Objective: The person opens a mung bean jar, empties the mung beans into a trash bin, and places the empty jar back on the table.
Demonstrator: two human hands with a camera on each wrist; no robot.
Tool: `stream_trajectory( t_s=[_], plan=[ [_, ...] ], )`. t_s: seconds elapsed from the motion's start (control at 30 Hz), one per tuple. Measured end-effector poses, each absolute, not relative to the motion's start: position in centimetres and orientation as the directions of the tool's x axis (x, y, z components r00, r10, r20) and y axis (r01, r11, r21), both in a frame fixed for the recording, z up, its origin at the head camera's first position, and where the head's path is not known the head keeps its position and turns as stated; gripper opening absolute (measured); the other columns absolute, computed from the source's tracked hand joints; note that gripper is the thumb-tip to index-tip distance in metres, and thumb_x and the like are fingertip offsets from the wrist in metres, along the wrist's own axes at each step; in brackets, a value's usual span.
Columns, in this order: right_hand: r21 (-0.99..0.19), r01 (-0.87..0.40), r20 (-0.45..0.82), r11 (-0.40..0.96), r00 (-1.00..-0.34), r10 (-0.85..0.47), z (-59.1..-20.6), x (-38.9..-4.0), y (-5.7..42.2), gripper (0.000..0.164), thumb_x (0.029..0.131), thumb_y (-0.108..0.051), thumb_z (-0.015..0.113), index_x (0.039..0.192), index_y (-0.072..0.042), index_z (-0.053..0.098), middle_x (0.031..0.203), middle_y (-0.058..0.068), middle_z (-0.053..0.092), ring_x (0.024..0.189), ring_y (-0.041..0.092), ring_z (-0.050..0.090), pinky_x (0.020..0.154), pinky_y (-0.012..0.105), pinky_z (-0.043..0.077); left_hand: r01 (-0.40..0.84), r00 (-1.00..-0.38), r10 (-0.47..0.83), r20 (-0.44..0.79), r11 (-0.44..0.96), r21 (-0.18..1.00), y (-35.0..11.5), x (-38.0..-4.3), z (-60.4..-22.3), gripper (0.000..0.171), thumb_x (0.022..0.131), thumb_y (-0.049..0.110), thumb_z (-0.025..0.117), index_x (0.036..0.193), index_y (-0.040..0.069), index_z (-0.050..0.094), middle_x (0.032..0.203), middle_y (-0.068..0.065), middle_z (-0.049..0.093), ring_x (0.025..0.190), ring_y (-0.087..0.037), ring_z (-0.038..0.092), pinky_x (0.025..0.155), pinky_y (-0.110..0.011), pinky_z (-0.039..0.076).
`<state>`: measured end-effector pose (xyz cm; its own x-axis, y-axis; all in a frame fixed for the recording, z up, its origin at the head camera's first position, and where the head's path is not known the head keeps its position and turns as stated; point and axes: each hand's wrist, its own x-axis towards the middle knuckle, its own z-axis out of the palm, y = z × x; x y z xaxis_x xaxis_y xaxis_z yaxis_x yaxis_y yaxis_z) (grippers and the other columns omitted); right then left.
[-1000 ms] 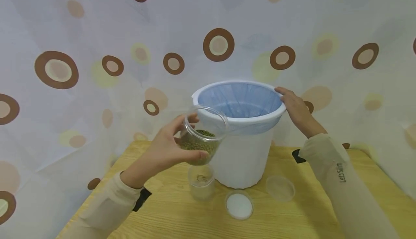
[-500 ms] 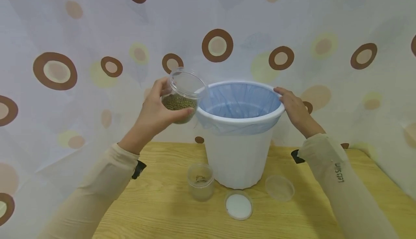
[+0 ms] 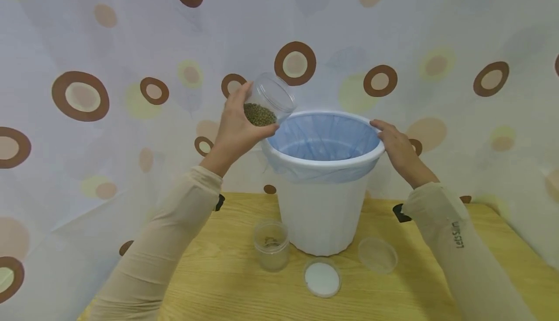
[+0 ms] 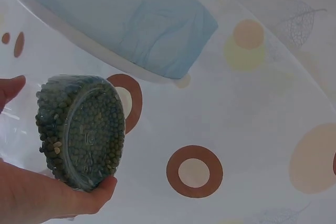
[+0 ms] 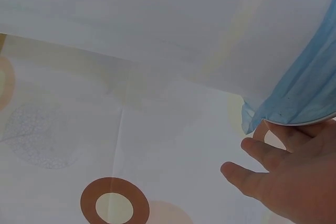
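My left hand (image 3: 237, 126) grips a clear plastic jar (image 3: 271, 102), its thumb and fingers around the sides. Green mung beans (image 3: 258, 115) fill the lower part. The jar tilts to the right, with its lidless mouth near the left rim of a white trash bin (image 3: 320, 209) lined with a blue bag (image 3: 325, 136). Through the jar's base (image 4: 94, 135) in the left wrist view, the beans show packed together. My right hand (image 3: 399, 149) holds the bin's right rim, with some fingers over it and others stretched outside it (image 5: 294, 177).
On the wooden table (image 3: 209, 282), a second clear jar (image 3: 271, 250) with a little brownish matter inside stands before the bin. A round lid with a white disc (image 3: 322, 278) and a clear lid (image 3: 378, 255) lie nearby. A patterned sheet (image 3: 131, 35) hangs behind.
My left hand has lifted the jar from in front of the bin, first up and left, then right toward the rim, tilting it further. My right hand stays on the rim.
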<state>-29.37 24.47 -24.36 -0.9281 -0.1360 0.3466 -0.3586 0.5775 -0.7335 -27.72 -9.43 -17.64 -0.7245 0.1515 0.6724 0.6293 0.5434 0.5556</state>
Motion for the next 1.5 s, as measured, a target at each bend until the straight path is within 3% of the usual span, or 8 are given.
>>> stream_trajectory(
  t_s=[0.2,0.33,0.6,1.1,1.5],
  plan=[
    [-0.729,-0.352,0.347,0.588,-0.929,-0.127,-24.6,-29.4,24.7,0.055,0.102,-0.028,0.018,0.152,-0.006,0.022,0.158,0.018,0.015,0.143,0.042,0.012,0.110,0.064,0.013,0.617,-0.732,0.169,0.660,0.576,0.537,-8.5,-28.7,-17.5,0.091,0.072,0.021,0.084,0.147,0.011,0.034,0.142,-0.017,0.032,0.124,-0.031,0.040,0.098,-0.044,0.042],
    [-0.734,-0.353,0.349,0.580,-0.929,-0.124,-24.6,-29.5,24.7,0.055,0.102,-0.027,0.018,0.152,-0.006,0.023,0.158,0.017,0.016,0.143,0.041,0.012,0.110,0.064,0.013,0.633,-0.711,0.201,0.674,0.599,0.489,-8.0,-29.2,-17.6,0.092,0.072,0.020,0.084,0.148,0.009,0.034,0.143,-0.017,0.034,0.129,-0.032,0.038,0.103,-0.045,0.038],
    [-0.732,-0.359,0.360,0.579,-0.925,-0.120,-24.6,-29.5,24.6,0.054,0.102,-0.026,0.019,0.152,-0.005,0.024,0.158,0.018,0.017,0.143,0.042,0.013,0.110,0.064,0.013,0.646,-0.658,0.239,0.715,0.667,0.372,-7.3,-30.2,-18.1,0.091,0.068,0.019,0.087,0.145,0.011,0.039,0.139,-0.014,0.041,0.126,-0.033,0.041,0.104,-0.052,0.031],
    [-0.740,-0.342,0.332,0.579,-0.935,-0.126,-24.5,-29.4,24.6,0.055,0.102,-0.026,0.017,0.153,-0.007,0.021,0.159,0.016,0.015,0.144,0.040,0.012,0.110,0.063,0.013,0.649,-0.589,0.360,0.724,0.744,0.157,-5.7,-30.9,-18.6,0.092,0.071,0.022,0.087,0.147,0.010,0.036,0.140,-0.011,0.042,0.133,-0.027,0.037,0.116,-0.043,0.013],
    [-0.727,-0.350,0.349,0.590,-0.929,-0.122,-24.5,-29.4,24.7,0.054,0.101,-0.025,0.018,0.152,-0.005,0.023,0.158,0.016,0.016,0.143,0.040,0.014,0.110,0.062,0.014,0.618,-0.586,0.404,0.703,0.783,0.066,-5.1,-31.2,-19.1,0.092,0.072,0.025,0.086,0.147,0.011,0.035,0.144,-0.012,0.038,0.137,-0.025,0.031,0.117,-0.042,0.010]
  ],
)
